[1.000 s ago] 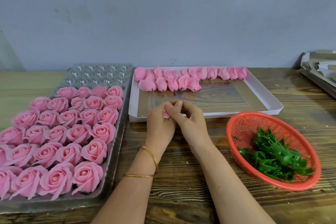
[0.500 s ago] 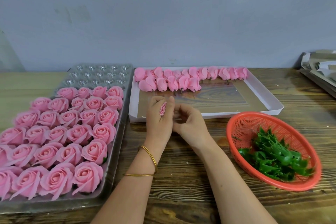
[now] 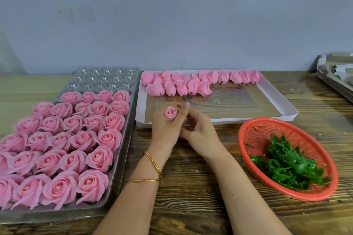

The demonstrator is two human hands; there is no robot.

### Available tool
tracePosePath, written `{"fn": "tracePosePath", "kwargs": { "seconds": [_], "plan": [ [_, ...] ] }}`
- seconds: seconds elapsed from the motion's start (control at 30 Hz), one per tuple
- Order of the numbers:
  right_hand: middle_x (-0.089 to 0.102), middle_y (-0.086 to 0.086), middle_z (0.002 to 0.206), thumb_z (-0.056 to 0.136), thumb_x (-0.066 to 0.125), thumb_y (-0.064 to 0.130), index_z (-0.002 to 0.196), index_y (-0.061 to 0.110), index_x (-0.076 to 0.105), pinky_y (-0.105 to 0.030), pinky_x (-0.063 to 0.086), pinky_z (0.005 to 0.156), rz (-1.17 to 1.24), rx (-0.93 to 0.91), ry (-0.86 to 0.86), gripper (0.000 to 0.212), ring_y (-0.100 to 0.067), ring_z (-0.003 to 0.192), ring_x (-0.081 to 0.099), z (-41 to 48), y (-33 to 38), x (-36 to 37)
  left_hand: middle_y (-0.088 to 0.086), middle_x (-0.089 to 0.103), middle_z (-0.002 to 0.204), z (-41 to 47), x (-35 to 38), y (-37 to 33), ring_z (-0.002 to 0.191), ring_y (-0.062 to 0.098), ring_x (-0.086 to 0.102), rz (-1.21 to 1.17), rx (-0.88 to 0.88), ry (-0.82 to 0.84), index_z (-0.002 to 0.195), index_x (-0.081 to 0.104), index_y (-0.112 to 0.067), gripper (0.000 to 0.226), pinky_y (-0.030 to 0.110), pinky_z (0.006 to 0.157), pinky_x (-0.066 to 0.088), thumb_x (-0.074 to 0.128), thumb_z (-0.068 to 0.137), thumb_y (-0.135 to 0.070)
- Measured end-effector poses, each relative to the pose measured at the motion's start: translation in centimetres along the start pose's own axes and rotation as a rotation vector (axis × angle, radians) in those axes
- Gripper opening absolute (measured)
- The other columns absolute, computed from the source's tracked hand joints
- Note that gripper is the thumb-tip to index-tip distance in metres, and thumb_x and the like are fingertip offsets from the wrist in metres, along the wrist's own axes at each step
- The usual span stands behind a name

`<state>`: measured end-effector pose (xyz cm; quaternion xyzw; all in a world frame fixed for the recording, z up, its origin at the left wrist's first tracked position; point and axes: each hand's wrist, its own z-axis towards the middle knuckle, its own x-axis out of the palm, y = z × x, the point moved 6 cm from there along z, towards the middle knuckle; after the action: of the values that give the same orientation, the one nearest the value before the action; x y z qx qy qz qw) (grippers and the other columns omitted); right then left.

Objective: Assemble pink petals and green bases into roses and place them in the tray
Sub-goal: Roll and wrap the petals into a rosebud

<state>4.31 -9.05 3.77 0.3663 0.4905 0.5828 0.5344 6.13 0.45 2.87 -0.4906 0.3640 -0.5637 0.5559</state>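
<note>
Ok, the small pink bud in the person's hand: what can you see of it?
The pink bud is a small, tightly spiralled rose centre of matte, foam-like material, face turned to the camera. The left hand grips it in curled fingers, near the front edge of the white box. The right hand rests against the left. Its underside is hidden.

Left of the white box (image 3: 219,121), the rose tray (image 3: 107,78) crowds the table (image 3: 191,187), only its far cups bare. Petals (image 3: 191,84) line the box's far side; the floor before them lies open. At its near edge bunch the left hand (image 3: 164,131), gripping a bud (image 3: 170,113), and the right hand (image 3: 200,135). The basket (image 3: 267,131) blocks its near-right corner.
</note>
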Motion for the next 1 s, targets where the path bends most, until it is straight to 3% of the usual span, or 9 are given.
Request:
{"fn": "tracePosePath", "kwargs": {
  "seconds": [0.2, 0.37, 0.47, 0.57, 0.7, 0.83, 1.0],
  "plan": [
    [0.071, -0.005, 0.107, 0.088, 0.058, -0.012, 0.117, 0.009, 0.065, -0.026, 0.049, 0.098, 0.069, 0.044, 0.074, 0.036, -0.011, 0.105, 0.065, -0.2, -0.2, 0.0, -0.01, 0.066, 0.066, 0.0, 0.1, 0.1, 0.064, 0.002, 0.061, -0.025, -0.014, 0.039, 0.072, 0.07, -0.024, 0.01, 0.017, 0.06, 0.05, 0.074, 0.079, -0.029],
    [0.071, -0.017, 0.101, 0.081, 0.063, -0.015, 0.11, 0.001, 0.067, -0.039, 0.05, 0.097, 0.052, 0.05, 0.029, 0.033, -0.025, 0.102, 0.066, -0.1, -0.6, 0.1, 0.008, 0.062, 0.07, 0.2, 0.0, 0.8, 0.07, 0.013, 0.06, -0.058, -0.096, 0.0, 0.059, 0.065, -0.023, 0.03, 0.03, 0.069, 0.051, 0.068, 0.08, -0.044],
    [0.07, -0.011, 0.095, 0.076, 0.066, -0.017, 0.109, 0.002, 0.065, -0.029, 0.054, 0.085, 0.023, 0.037, 0.011, 0.038, -0.016, 0.09, 0.066, 0.0, -0.6, 0.1, 0.007, 0.055, 0.064, 0.2, 0.1, 1.1, 0.068, 0.022, 0.056, -0.092, -0.149, -0.027, 0.061, 0.064, -0.022, 0.038, 0.037, 0.065, 0.051, 0.063, 0.077, -0.056],
    [0.066, 0.001, 0.093, 0.075, 0.069, -0.016, 0.104, 0.008, 0.061, -0.019, 0.053, 0.076, 0.002, 0.036, -0.037, 0.038, -0.005, 0.08, 0.062, 0.1, -0.7, 0.0, -0.001, 0.058, 0.059, 0.1, 0.2, 1.3, 0.063, 0.017, 0.06, -0.132, -0.18, -0.021, 0.054, 0.061, -0.026, 0.04, 0.027, 0.055, 0.052, 0.061, 0.08, -0.056],
    [0.065, 0.006, 0.1, 0.076, 0.069, -0.014, 0.088, 0.015, 0.059, -0.019, 0.051, 0.075, -0.02, 0.032, -0.096, 0.032, -0.002, 0.079, 0.061, 0.2, -1.0, -0.1, -0.005, 0.063, 0.061, 0.1, 0.4, 1.0, 0.063, 0.01, 0.065, -0.113, -0.133, 0.018, 0.061, 0.066, -0.029, 0.035, 0.025, 0.057, 0.054, 0.059, 0.087, -0.052],
    [0.07, -0.001, 0.092, 0.08, 0.067, -0.012, 0.103, 0.011, 0.065, -0.021, 0.053, 0.079, -0.026, 0.012, -0.087, 0.033, -0.006, 0.082, 0.064, 0.2, -1.0, -0.2, -0.005, 0.068, 0.067, 0.0, 0.5, 0.4, 0.068, 0.009, 0.069, -0.079, -0.054, 0.054, 0.071, 0.07, -0.03, 0.027, 0.021, 0.06, 0.055, 0.058, 0.09, -0.045],
    [0.072, -0.003, 0.092, 0.083, 0.061, -0.015, 0.107, 0.014, 0.066, -0.023, 0.053, 0.081, 0.002, 0.005, -0.04, 0.038, -0.009, 0.086, 0.065, 0.3, -0.8, -0.1, -0.004, 0.069, 0.07, 0.2, 0.3, 0.4, 0.073, 0.013, 0.069, -0.059, -0.029, 0.054, 0.073, 0.072, -0.029, 0.024, 0.029, 0.067, 0.057, 0.062, 0.081, -0.049]
  ]
}}
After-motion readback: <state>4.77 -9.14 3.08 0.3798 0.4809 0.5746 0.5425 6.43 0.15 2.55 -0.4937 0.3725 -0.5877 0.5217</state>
